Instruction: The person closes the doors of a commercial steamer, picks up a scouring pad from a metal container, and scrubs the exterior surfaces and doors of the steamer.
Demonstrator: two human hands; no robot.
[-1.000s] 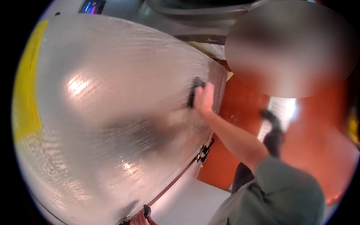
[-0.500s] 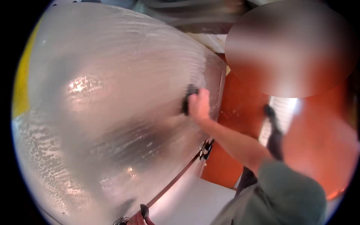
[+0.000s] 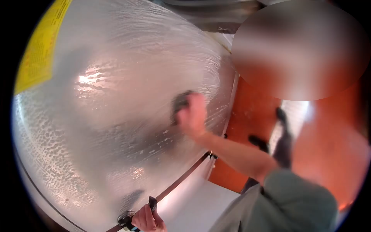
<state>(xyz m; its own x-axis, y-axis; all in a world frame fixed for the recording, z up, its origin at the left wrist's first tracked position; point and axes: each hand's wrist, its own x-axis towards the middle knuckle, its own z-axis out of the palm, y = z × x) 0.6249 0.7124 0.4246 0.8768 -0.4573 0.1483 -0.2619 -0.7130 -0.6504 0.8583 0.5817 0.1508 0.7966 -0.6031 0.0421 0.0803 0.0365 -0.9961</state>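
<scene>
A large, curved, translucent surface (image 3: 135,89) fills the left and middle of the head view, covered in wet streaks and droplets. My right hand (image 3: 192,116) is closed on a dark pad (image 3: 180,107), which lies against this surface. Motion blurs both. At the bottom, beside the surface's lower edge, my left hand (image 3: 148,219) has its fingers curled round a small black piece (image 3: 153,203). A black fitting (image 3: 124,220) sits just left of that hand on the dark edge strip (image 3: 179,179).
A yellow printed label (image 3: 40,50) lies at the far left of the surface. Beyond the right edge is an orange-red floor (image 3: 247,108), with dark shoes and legs. A white panel (image 3: 201,201) lies below the strip. A blurred oval hides the upper right.
My right hand and the pad have moved left and slightly down across the surface. More of my left hand shows now. The view has shifted, and more of the yellow label shows than half a second ago.
</scene>
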